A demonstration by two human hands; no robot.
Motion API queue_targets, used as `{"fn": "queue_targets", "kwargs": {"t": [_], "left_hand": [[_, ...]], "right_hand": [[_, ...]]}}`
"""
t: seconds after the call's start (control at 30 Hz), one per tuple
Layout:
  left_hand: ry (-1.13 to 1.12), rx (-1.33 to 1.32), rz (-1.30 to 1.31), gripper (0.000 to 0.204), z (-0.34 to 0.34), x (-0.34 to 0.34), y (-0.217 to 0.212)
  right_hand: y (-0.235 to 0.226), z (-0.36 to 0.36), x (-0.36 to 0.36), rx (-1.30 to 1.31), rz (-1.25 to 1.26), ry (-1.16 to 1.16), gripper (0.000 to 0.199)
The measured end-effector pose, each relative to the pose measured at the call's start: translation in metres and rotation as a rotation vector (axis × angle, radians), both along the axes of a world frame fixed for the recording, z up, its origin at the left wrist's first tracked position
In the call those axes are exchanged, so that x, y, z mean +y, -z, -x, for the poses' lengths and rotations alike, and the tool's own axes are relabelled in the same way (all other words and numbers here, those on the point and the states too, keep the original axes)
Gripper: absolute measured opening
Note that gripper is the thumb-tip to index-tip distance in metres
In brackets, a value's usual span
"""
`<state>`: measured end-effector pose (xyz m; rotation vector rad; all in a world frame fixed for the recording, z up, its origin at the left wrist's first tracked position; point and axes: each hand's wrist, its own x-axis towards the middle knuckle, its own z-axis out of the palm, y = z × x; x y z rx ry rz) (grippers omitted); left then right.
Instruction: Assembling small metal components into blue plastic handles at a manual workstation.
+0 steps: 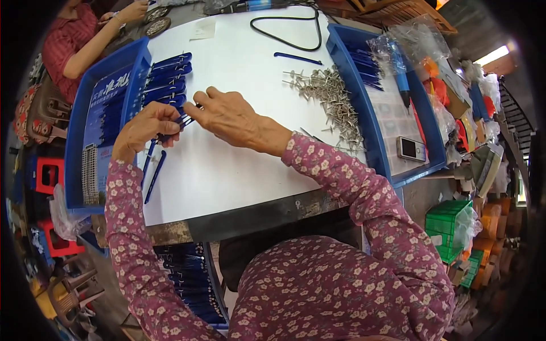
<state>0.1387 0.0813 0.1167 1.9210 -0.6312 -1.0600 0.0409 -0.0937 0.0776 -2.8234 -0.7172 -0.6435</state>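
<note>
Over the left part of the white tabletop point(250, 182), my two hands meet at a slim blue stick-like piece point(183, 120) with a bit of shiny metal on it. My left hand point(149, 126) pinches it between thumb and fingers. From the other side, my right hand point(230, 118) is closed on its end, the fingertips partly hidden. Just beyond lies a row of similar blue sticks point(169, 80) with metal bits. Two loose blue sticks point(154, 177) rest below my left hand. To the right spreads a heap of small metal pins with flat heads point(330, 99).
Blue trays stand at the left point(73, 170) and right point(378, 149); the right one holds blue sticks and a small device point(411, 149). A black cord loop point(284, 41) and a single blue stick point(297, 58) lie farther back. Another person point(85, 45) sits at far left.
</note>
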Motion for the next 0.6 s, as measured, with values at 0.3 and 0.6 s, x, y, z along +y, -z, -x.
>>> {"fn": "queue_targets", "kwargs": {"t": [0.3,0.6], "left_hand": [[0.033,-0.032,-0.040,0.008,-0.013,-0.001,-0.001],[-0.146,-1.001,0.271,0.030,-0.001,-0.002,-0.013]], "right_hand": [[0.000,-0.006,0.001,-0.092,0.104,-0.056,0.027],[-0.003,-0.032,0.000,-0.115,-0.117,0.055,0.025]]}}
